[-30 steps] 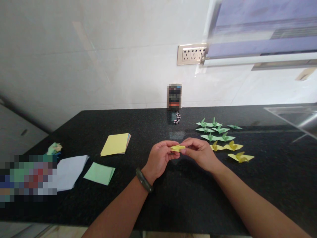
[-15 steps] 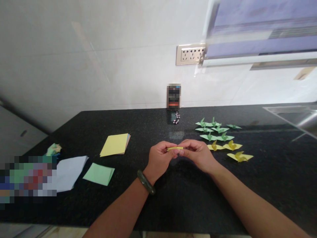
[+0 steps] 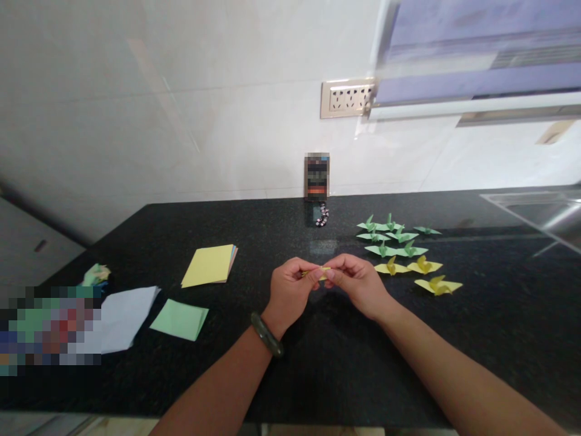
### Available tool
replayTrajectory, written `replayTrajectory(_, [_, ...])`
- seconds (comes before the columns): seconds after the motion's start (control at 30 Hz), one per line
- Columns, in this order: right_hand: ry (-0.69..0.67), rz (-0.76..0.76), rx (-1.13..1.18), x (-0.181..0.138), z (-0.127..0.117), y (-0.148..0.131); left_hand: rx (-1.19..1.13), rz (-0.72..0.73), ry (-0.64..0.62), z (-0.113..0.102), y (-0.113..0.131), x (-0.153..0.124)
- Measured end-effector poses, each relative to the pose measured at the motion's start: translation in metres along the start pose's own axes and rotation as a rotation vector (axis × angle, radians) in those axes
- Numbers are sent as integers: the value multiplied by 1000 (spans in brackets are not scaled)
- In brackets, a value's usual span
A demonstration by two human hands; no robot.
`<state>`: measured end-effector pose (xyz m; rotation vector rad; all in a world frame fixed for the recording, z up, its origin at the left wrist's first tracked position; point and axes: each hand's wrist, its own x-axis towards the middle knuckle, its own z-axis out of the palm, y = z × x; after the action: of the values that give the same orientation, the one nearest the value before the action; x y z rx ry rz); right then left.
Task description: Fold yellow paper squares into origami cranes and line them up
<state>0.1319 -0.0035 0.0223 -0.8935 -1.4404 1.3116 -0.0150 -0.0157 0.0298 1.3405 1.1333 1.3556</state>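
Note:
A small piece of folded yellow paper (image 3: 325, 273) is pinched between both hands, just above the dark counter; most of it is hidden by the fingers. My left hand (image 3: 293, 290), with a dark green bangle (image 3: 267, 335) on its wrist, grips the paper's left part. My right hand (image 3: 356, 281) closes on the right part with thumb and fingers, the two thumbs nearly meeting. Just right of my right hand lie yellow paper cranes (image 3: 438, 286), and behind them several green paper cranes (image 3: 384, 249) in rows.
On the black counter (image 3: 363, 375) to the left lie a stack of coloured paper (image 3: 209, 265), green sheets (image 3: 180, 319), white paper (image 3: 127, 321) and a crumpled paper bundle (image 3: 95, 275). A phone (image 3: 316, 177) with a beaded strap leans on the wall. A sink (image 3: 544, 212) is at far right.
My right thumb and fingers have shifted slightly left along the yellow paper, covering more of it. Both hands stay in nearly the same place; the view has moved a little.

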Motion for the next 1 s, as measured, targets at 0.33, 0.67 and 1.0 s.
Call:
replayTrajectory(0.33, [116,-129,-307,3,2,4,-117,-187,11,2,-8,4])
replayTrajectory(0.67, [82,-200,-365,0,2,6,-80,-89,81,1,-11,5])
replayTrajectory(1.0, [101,-113,-180,-3,6,9,-166,-201,19,3,-7,4])
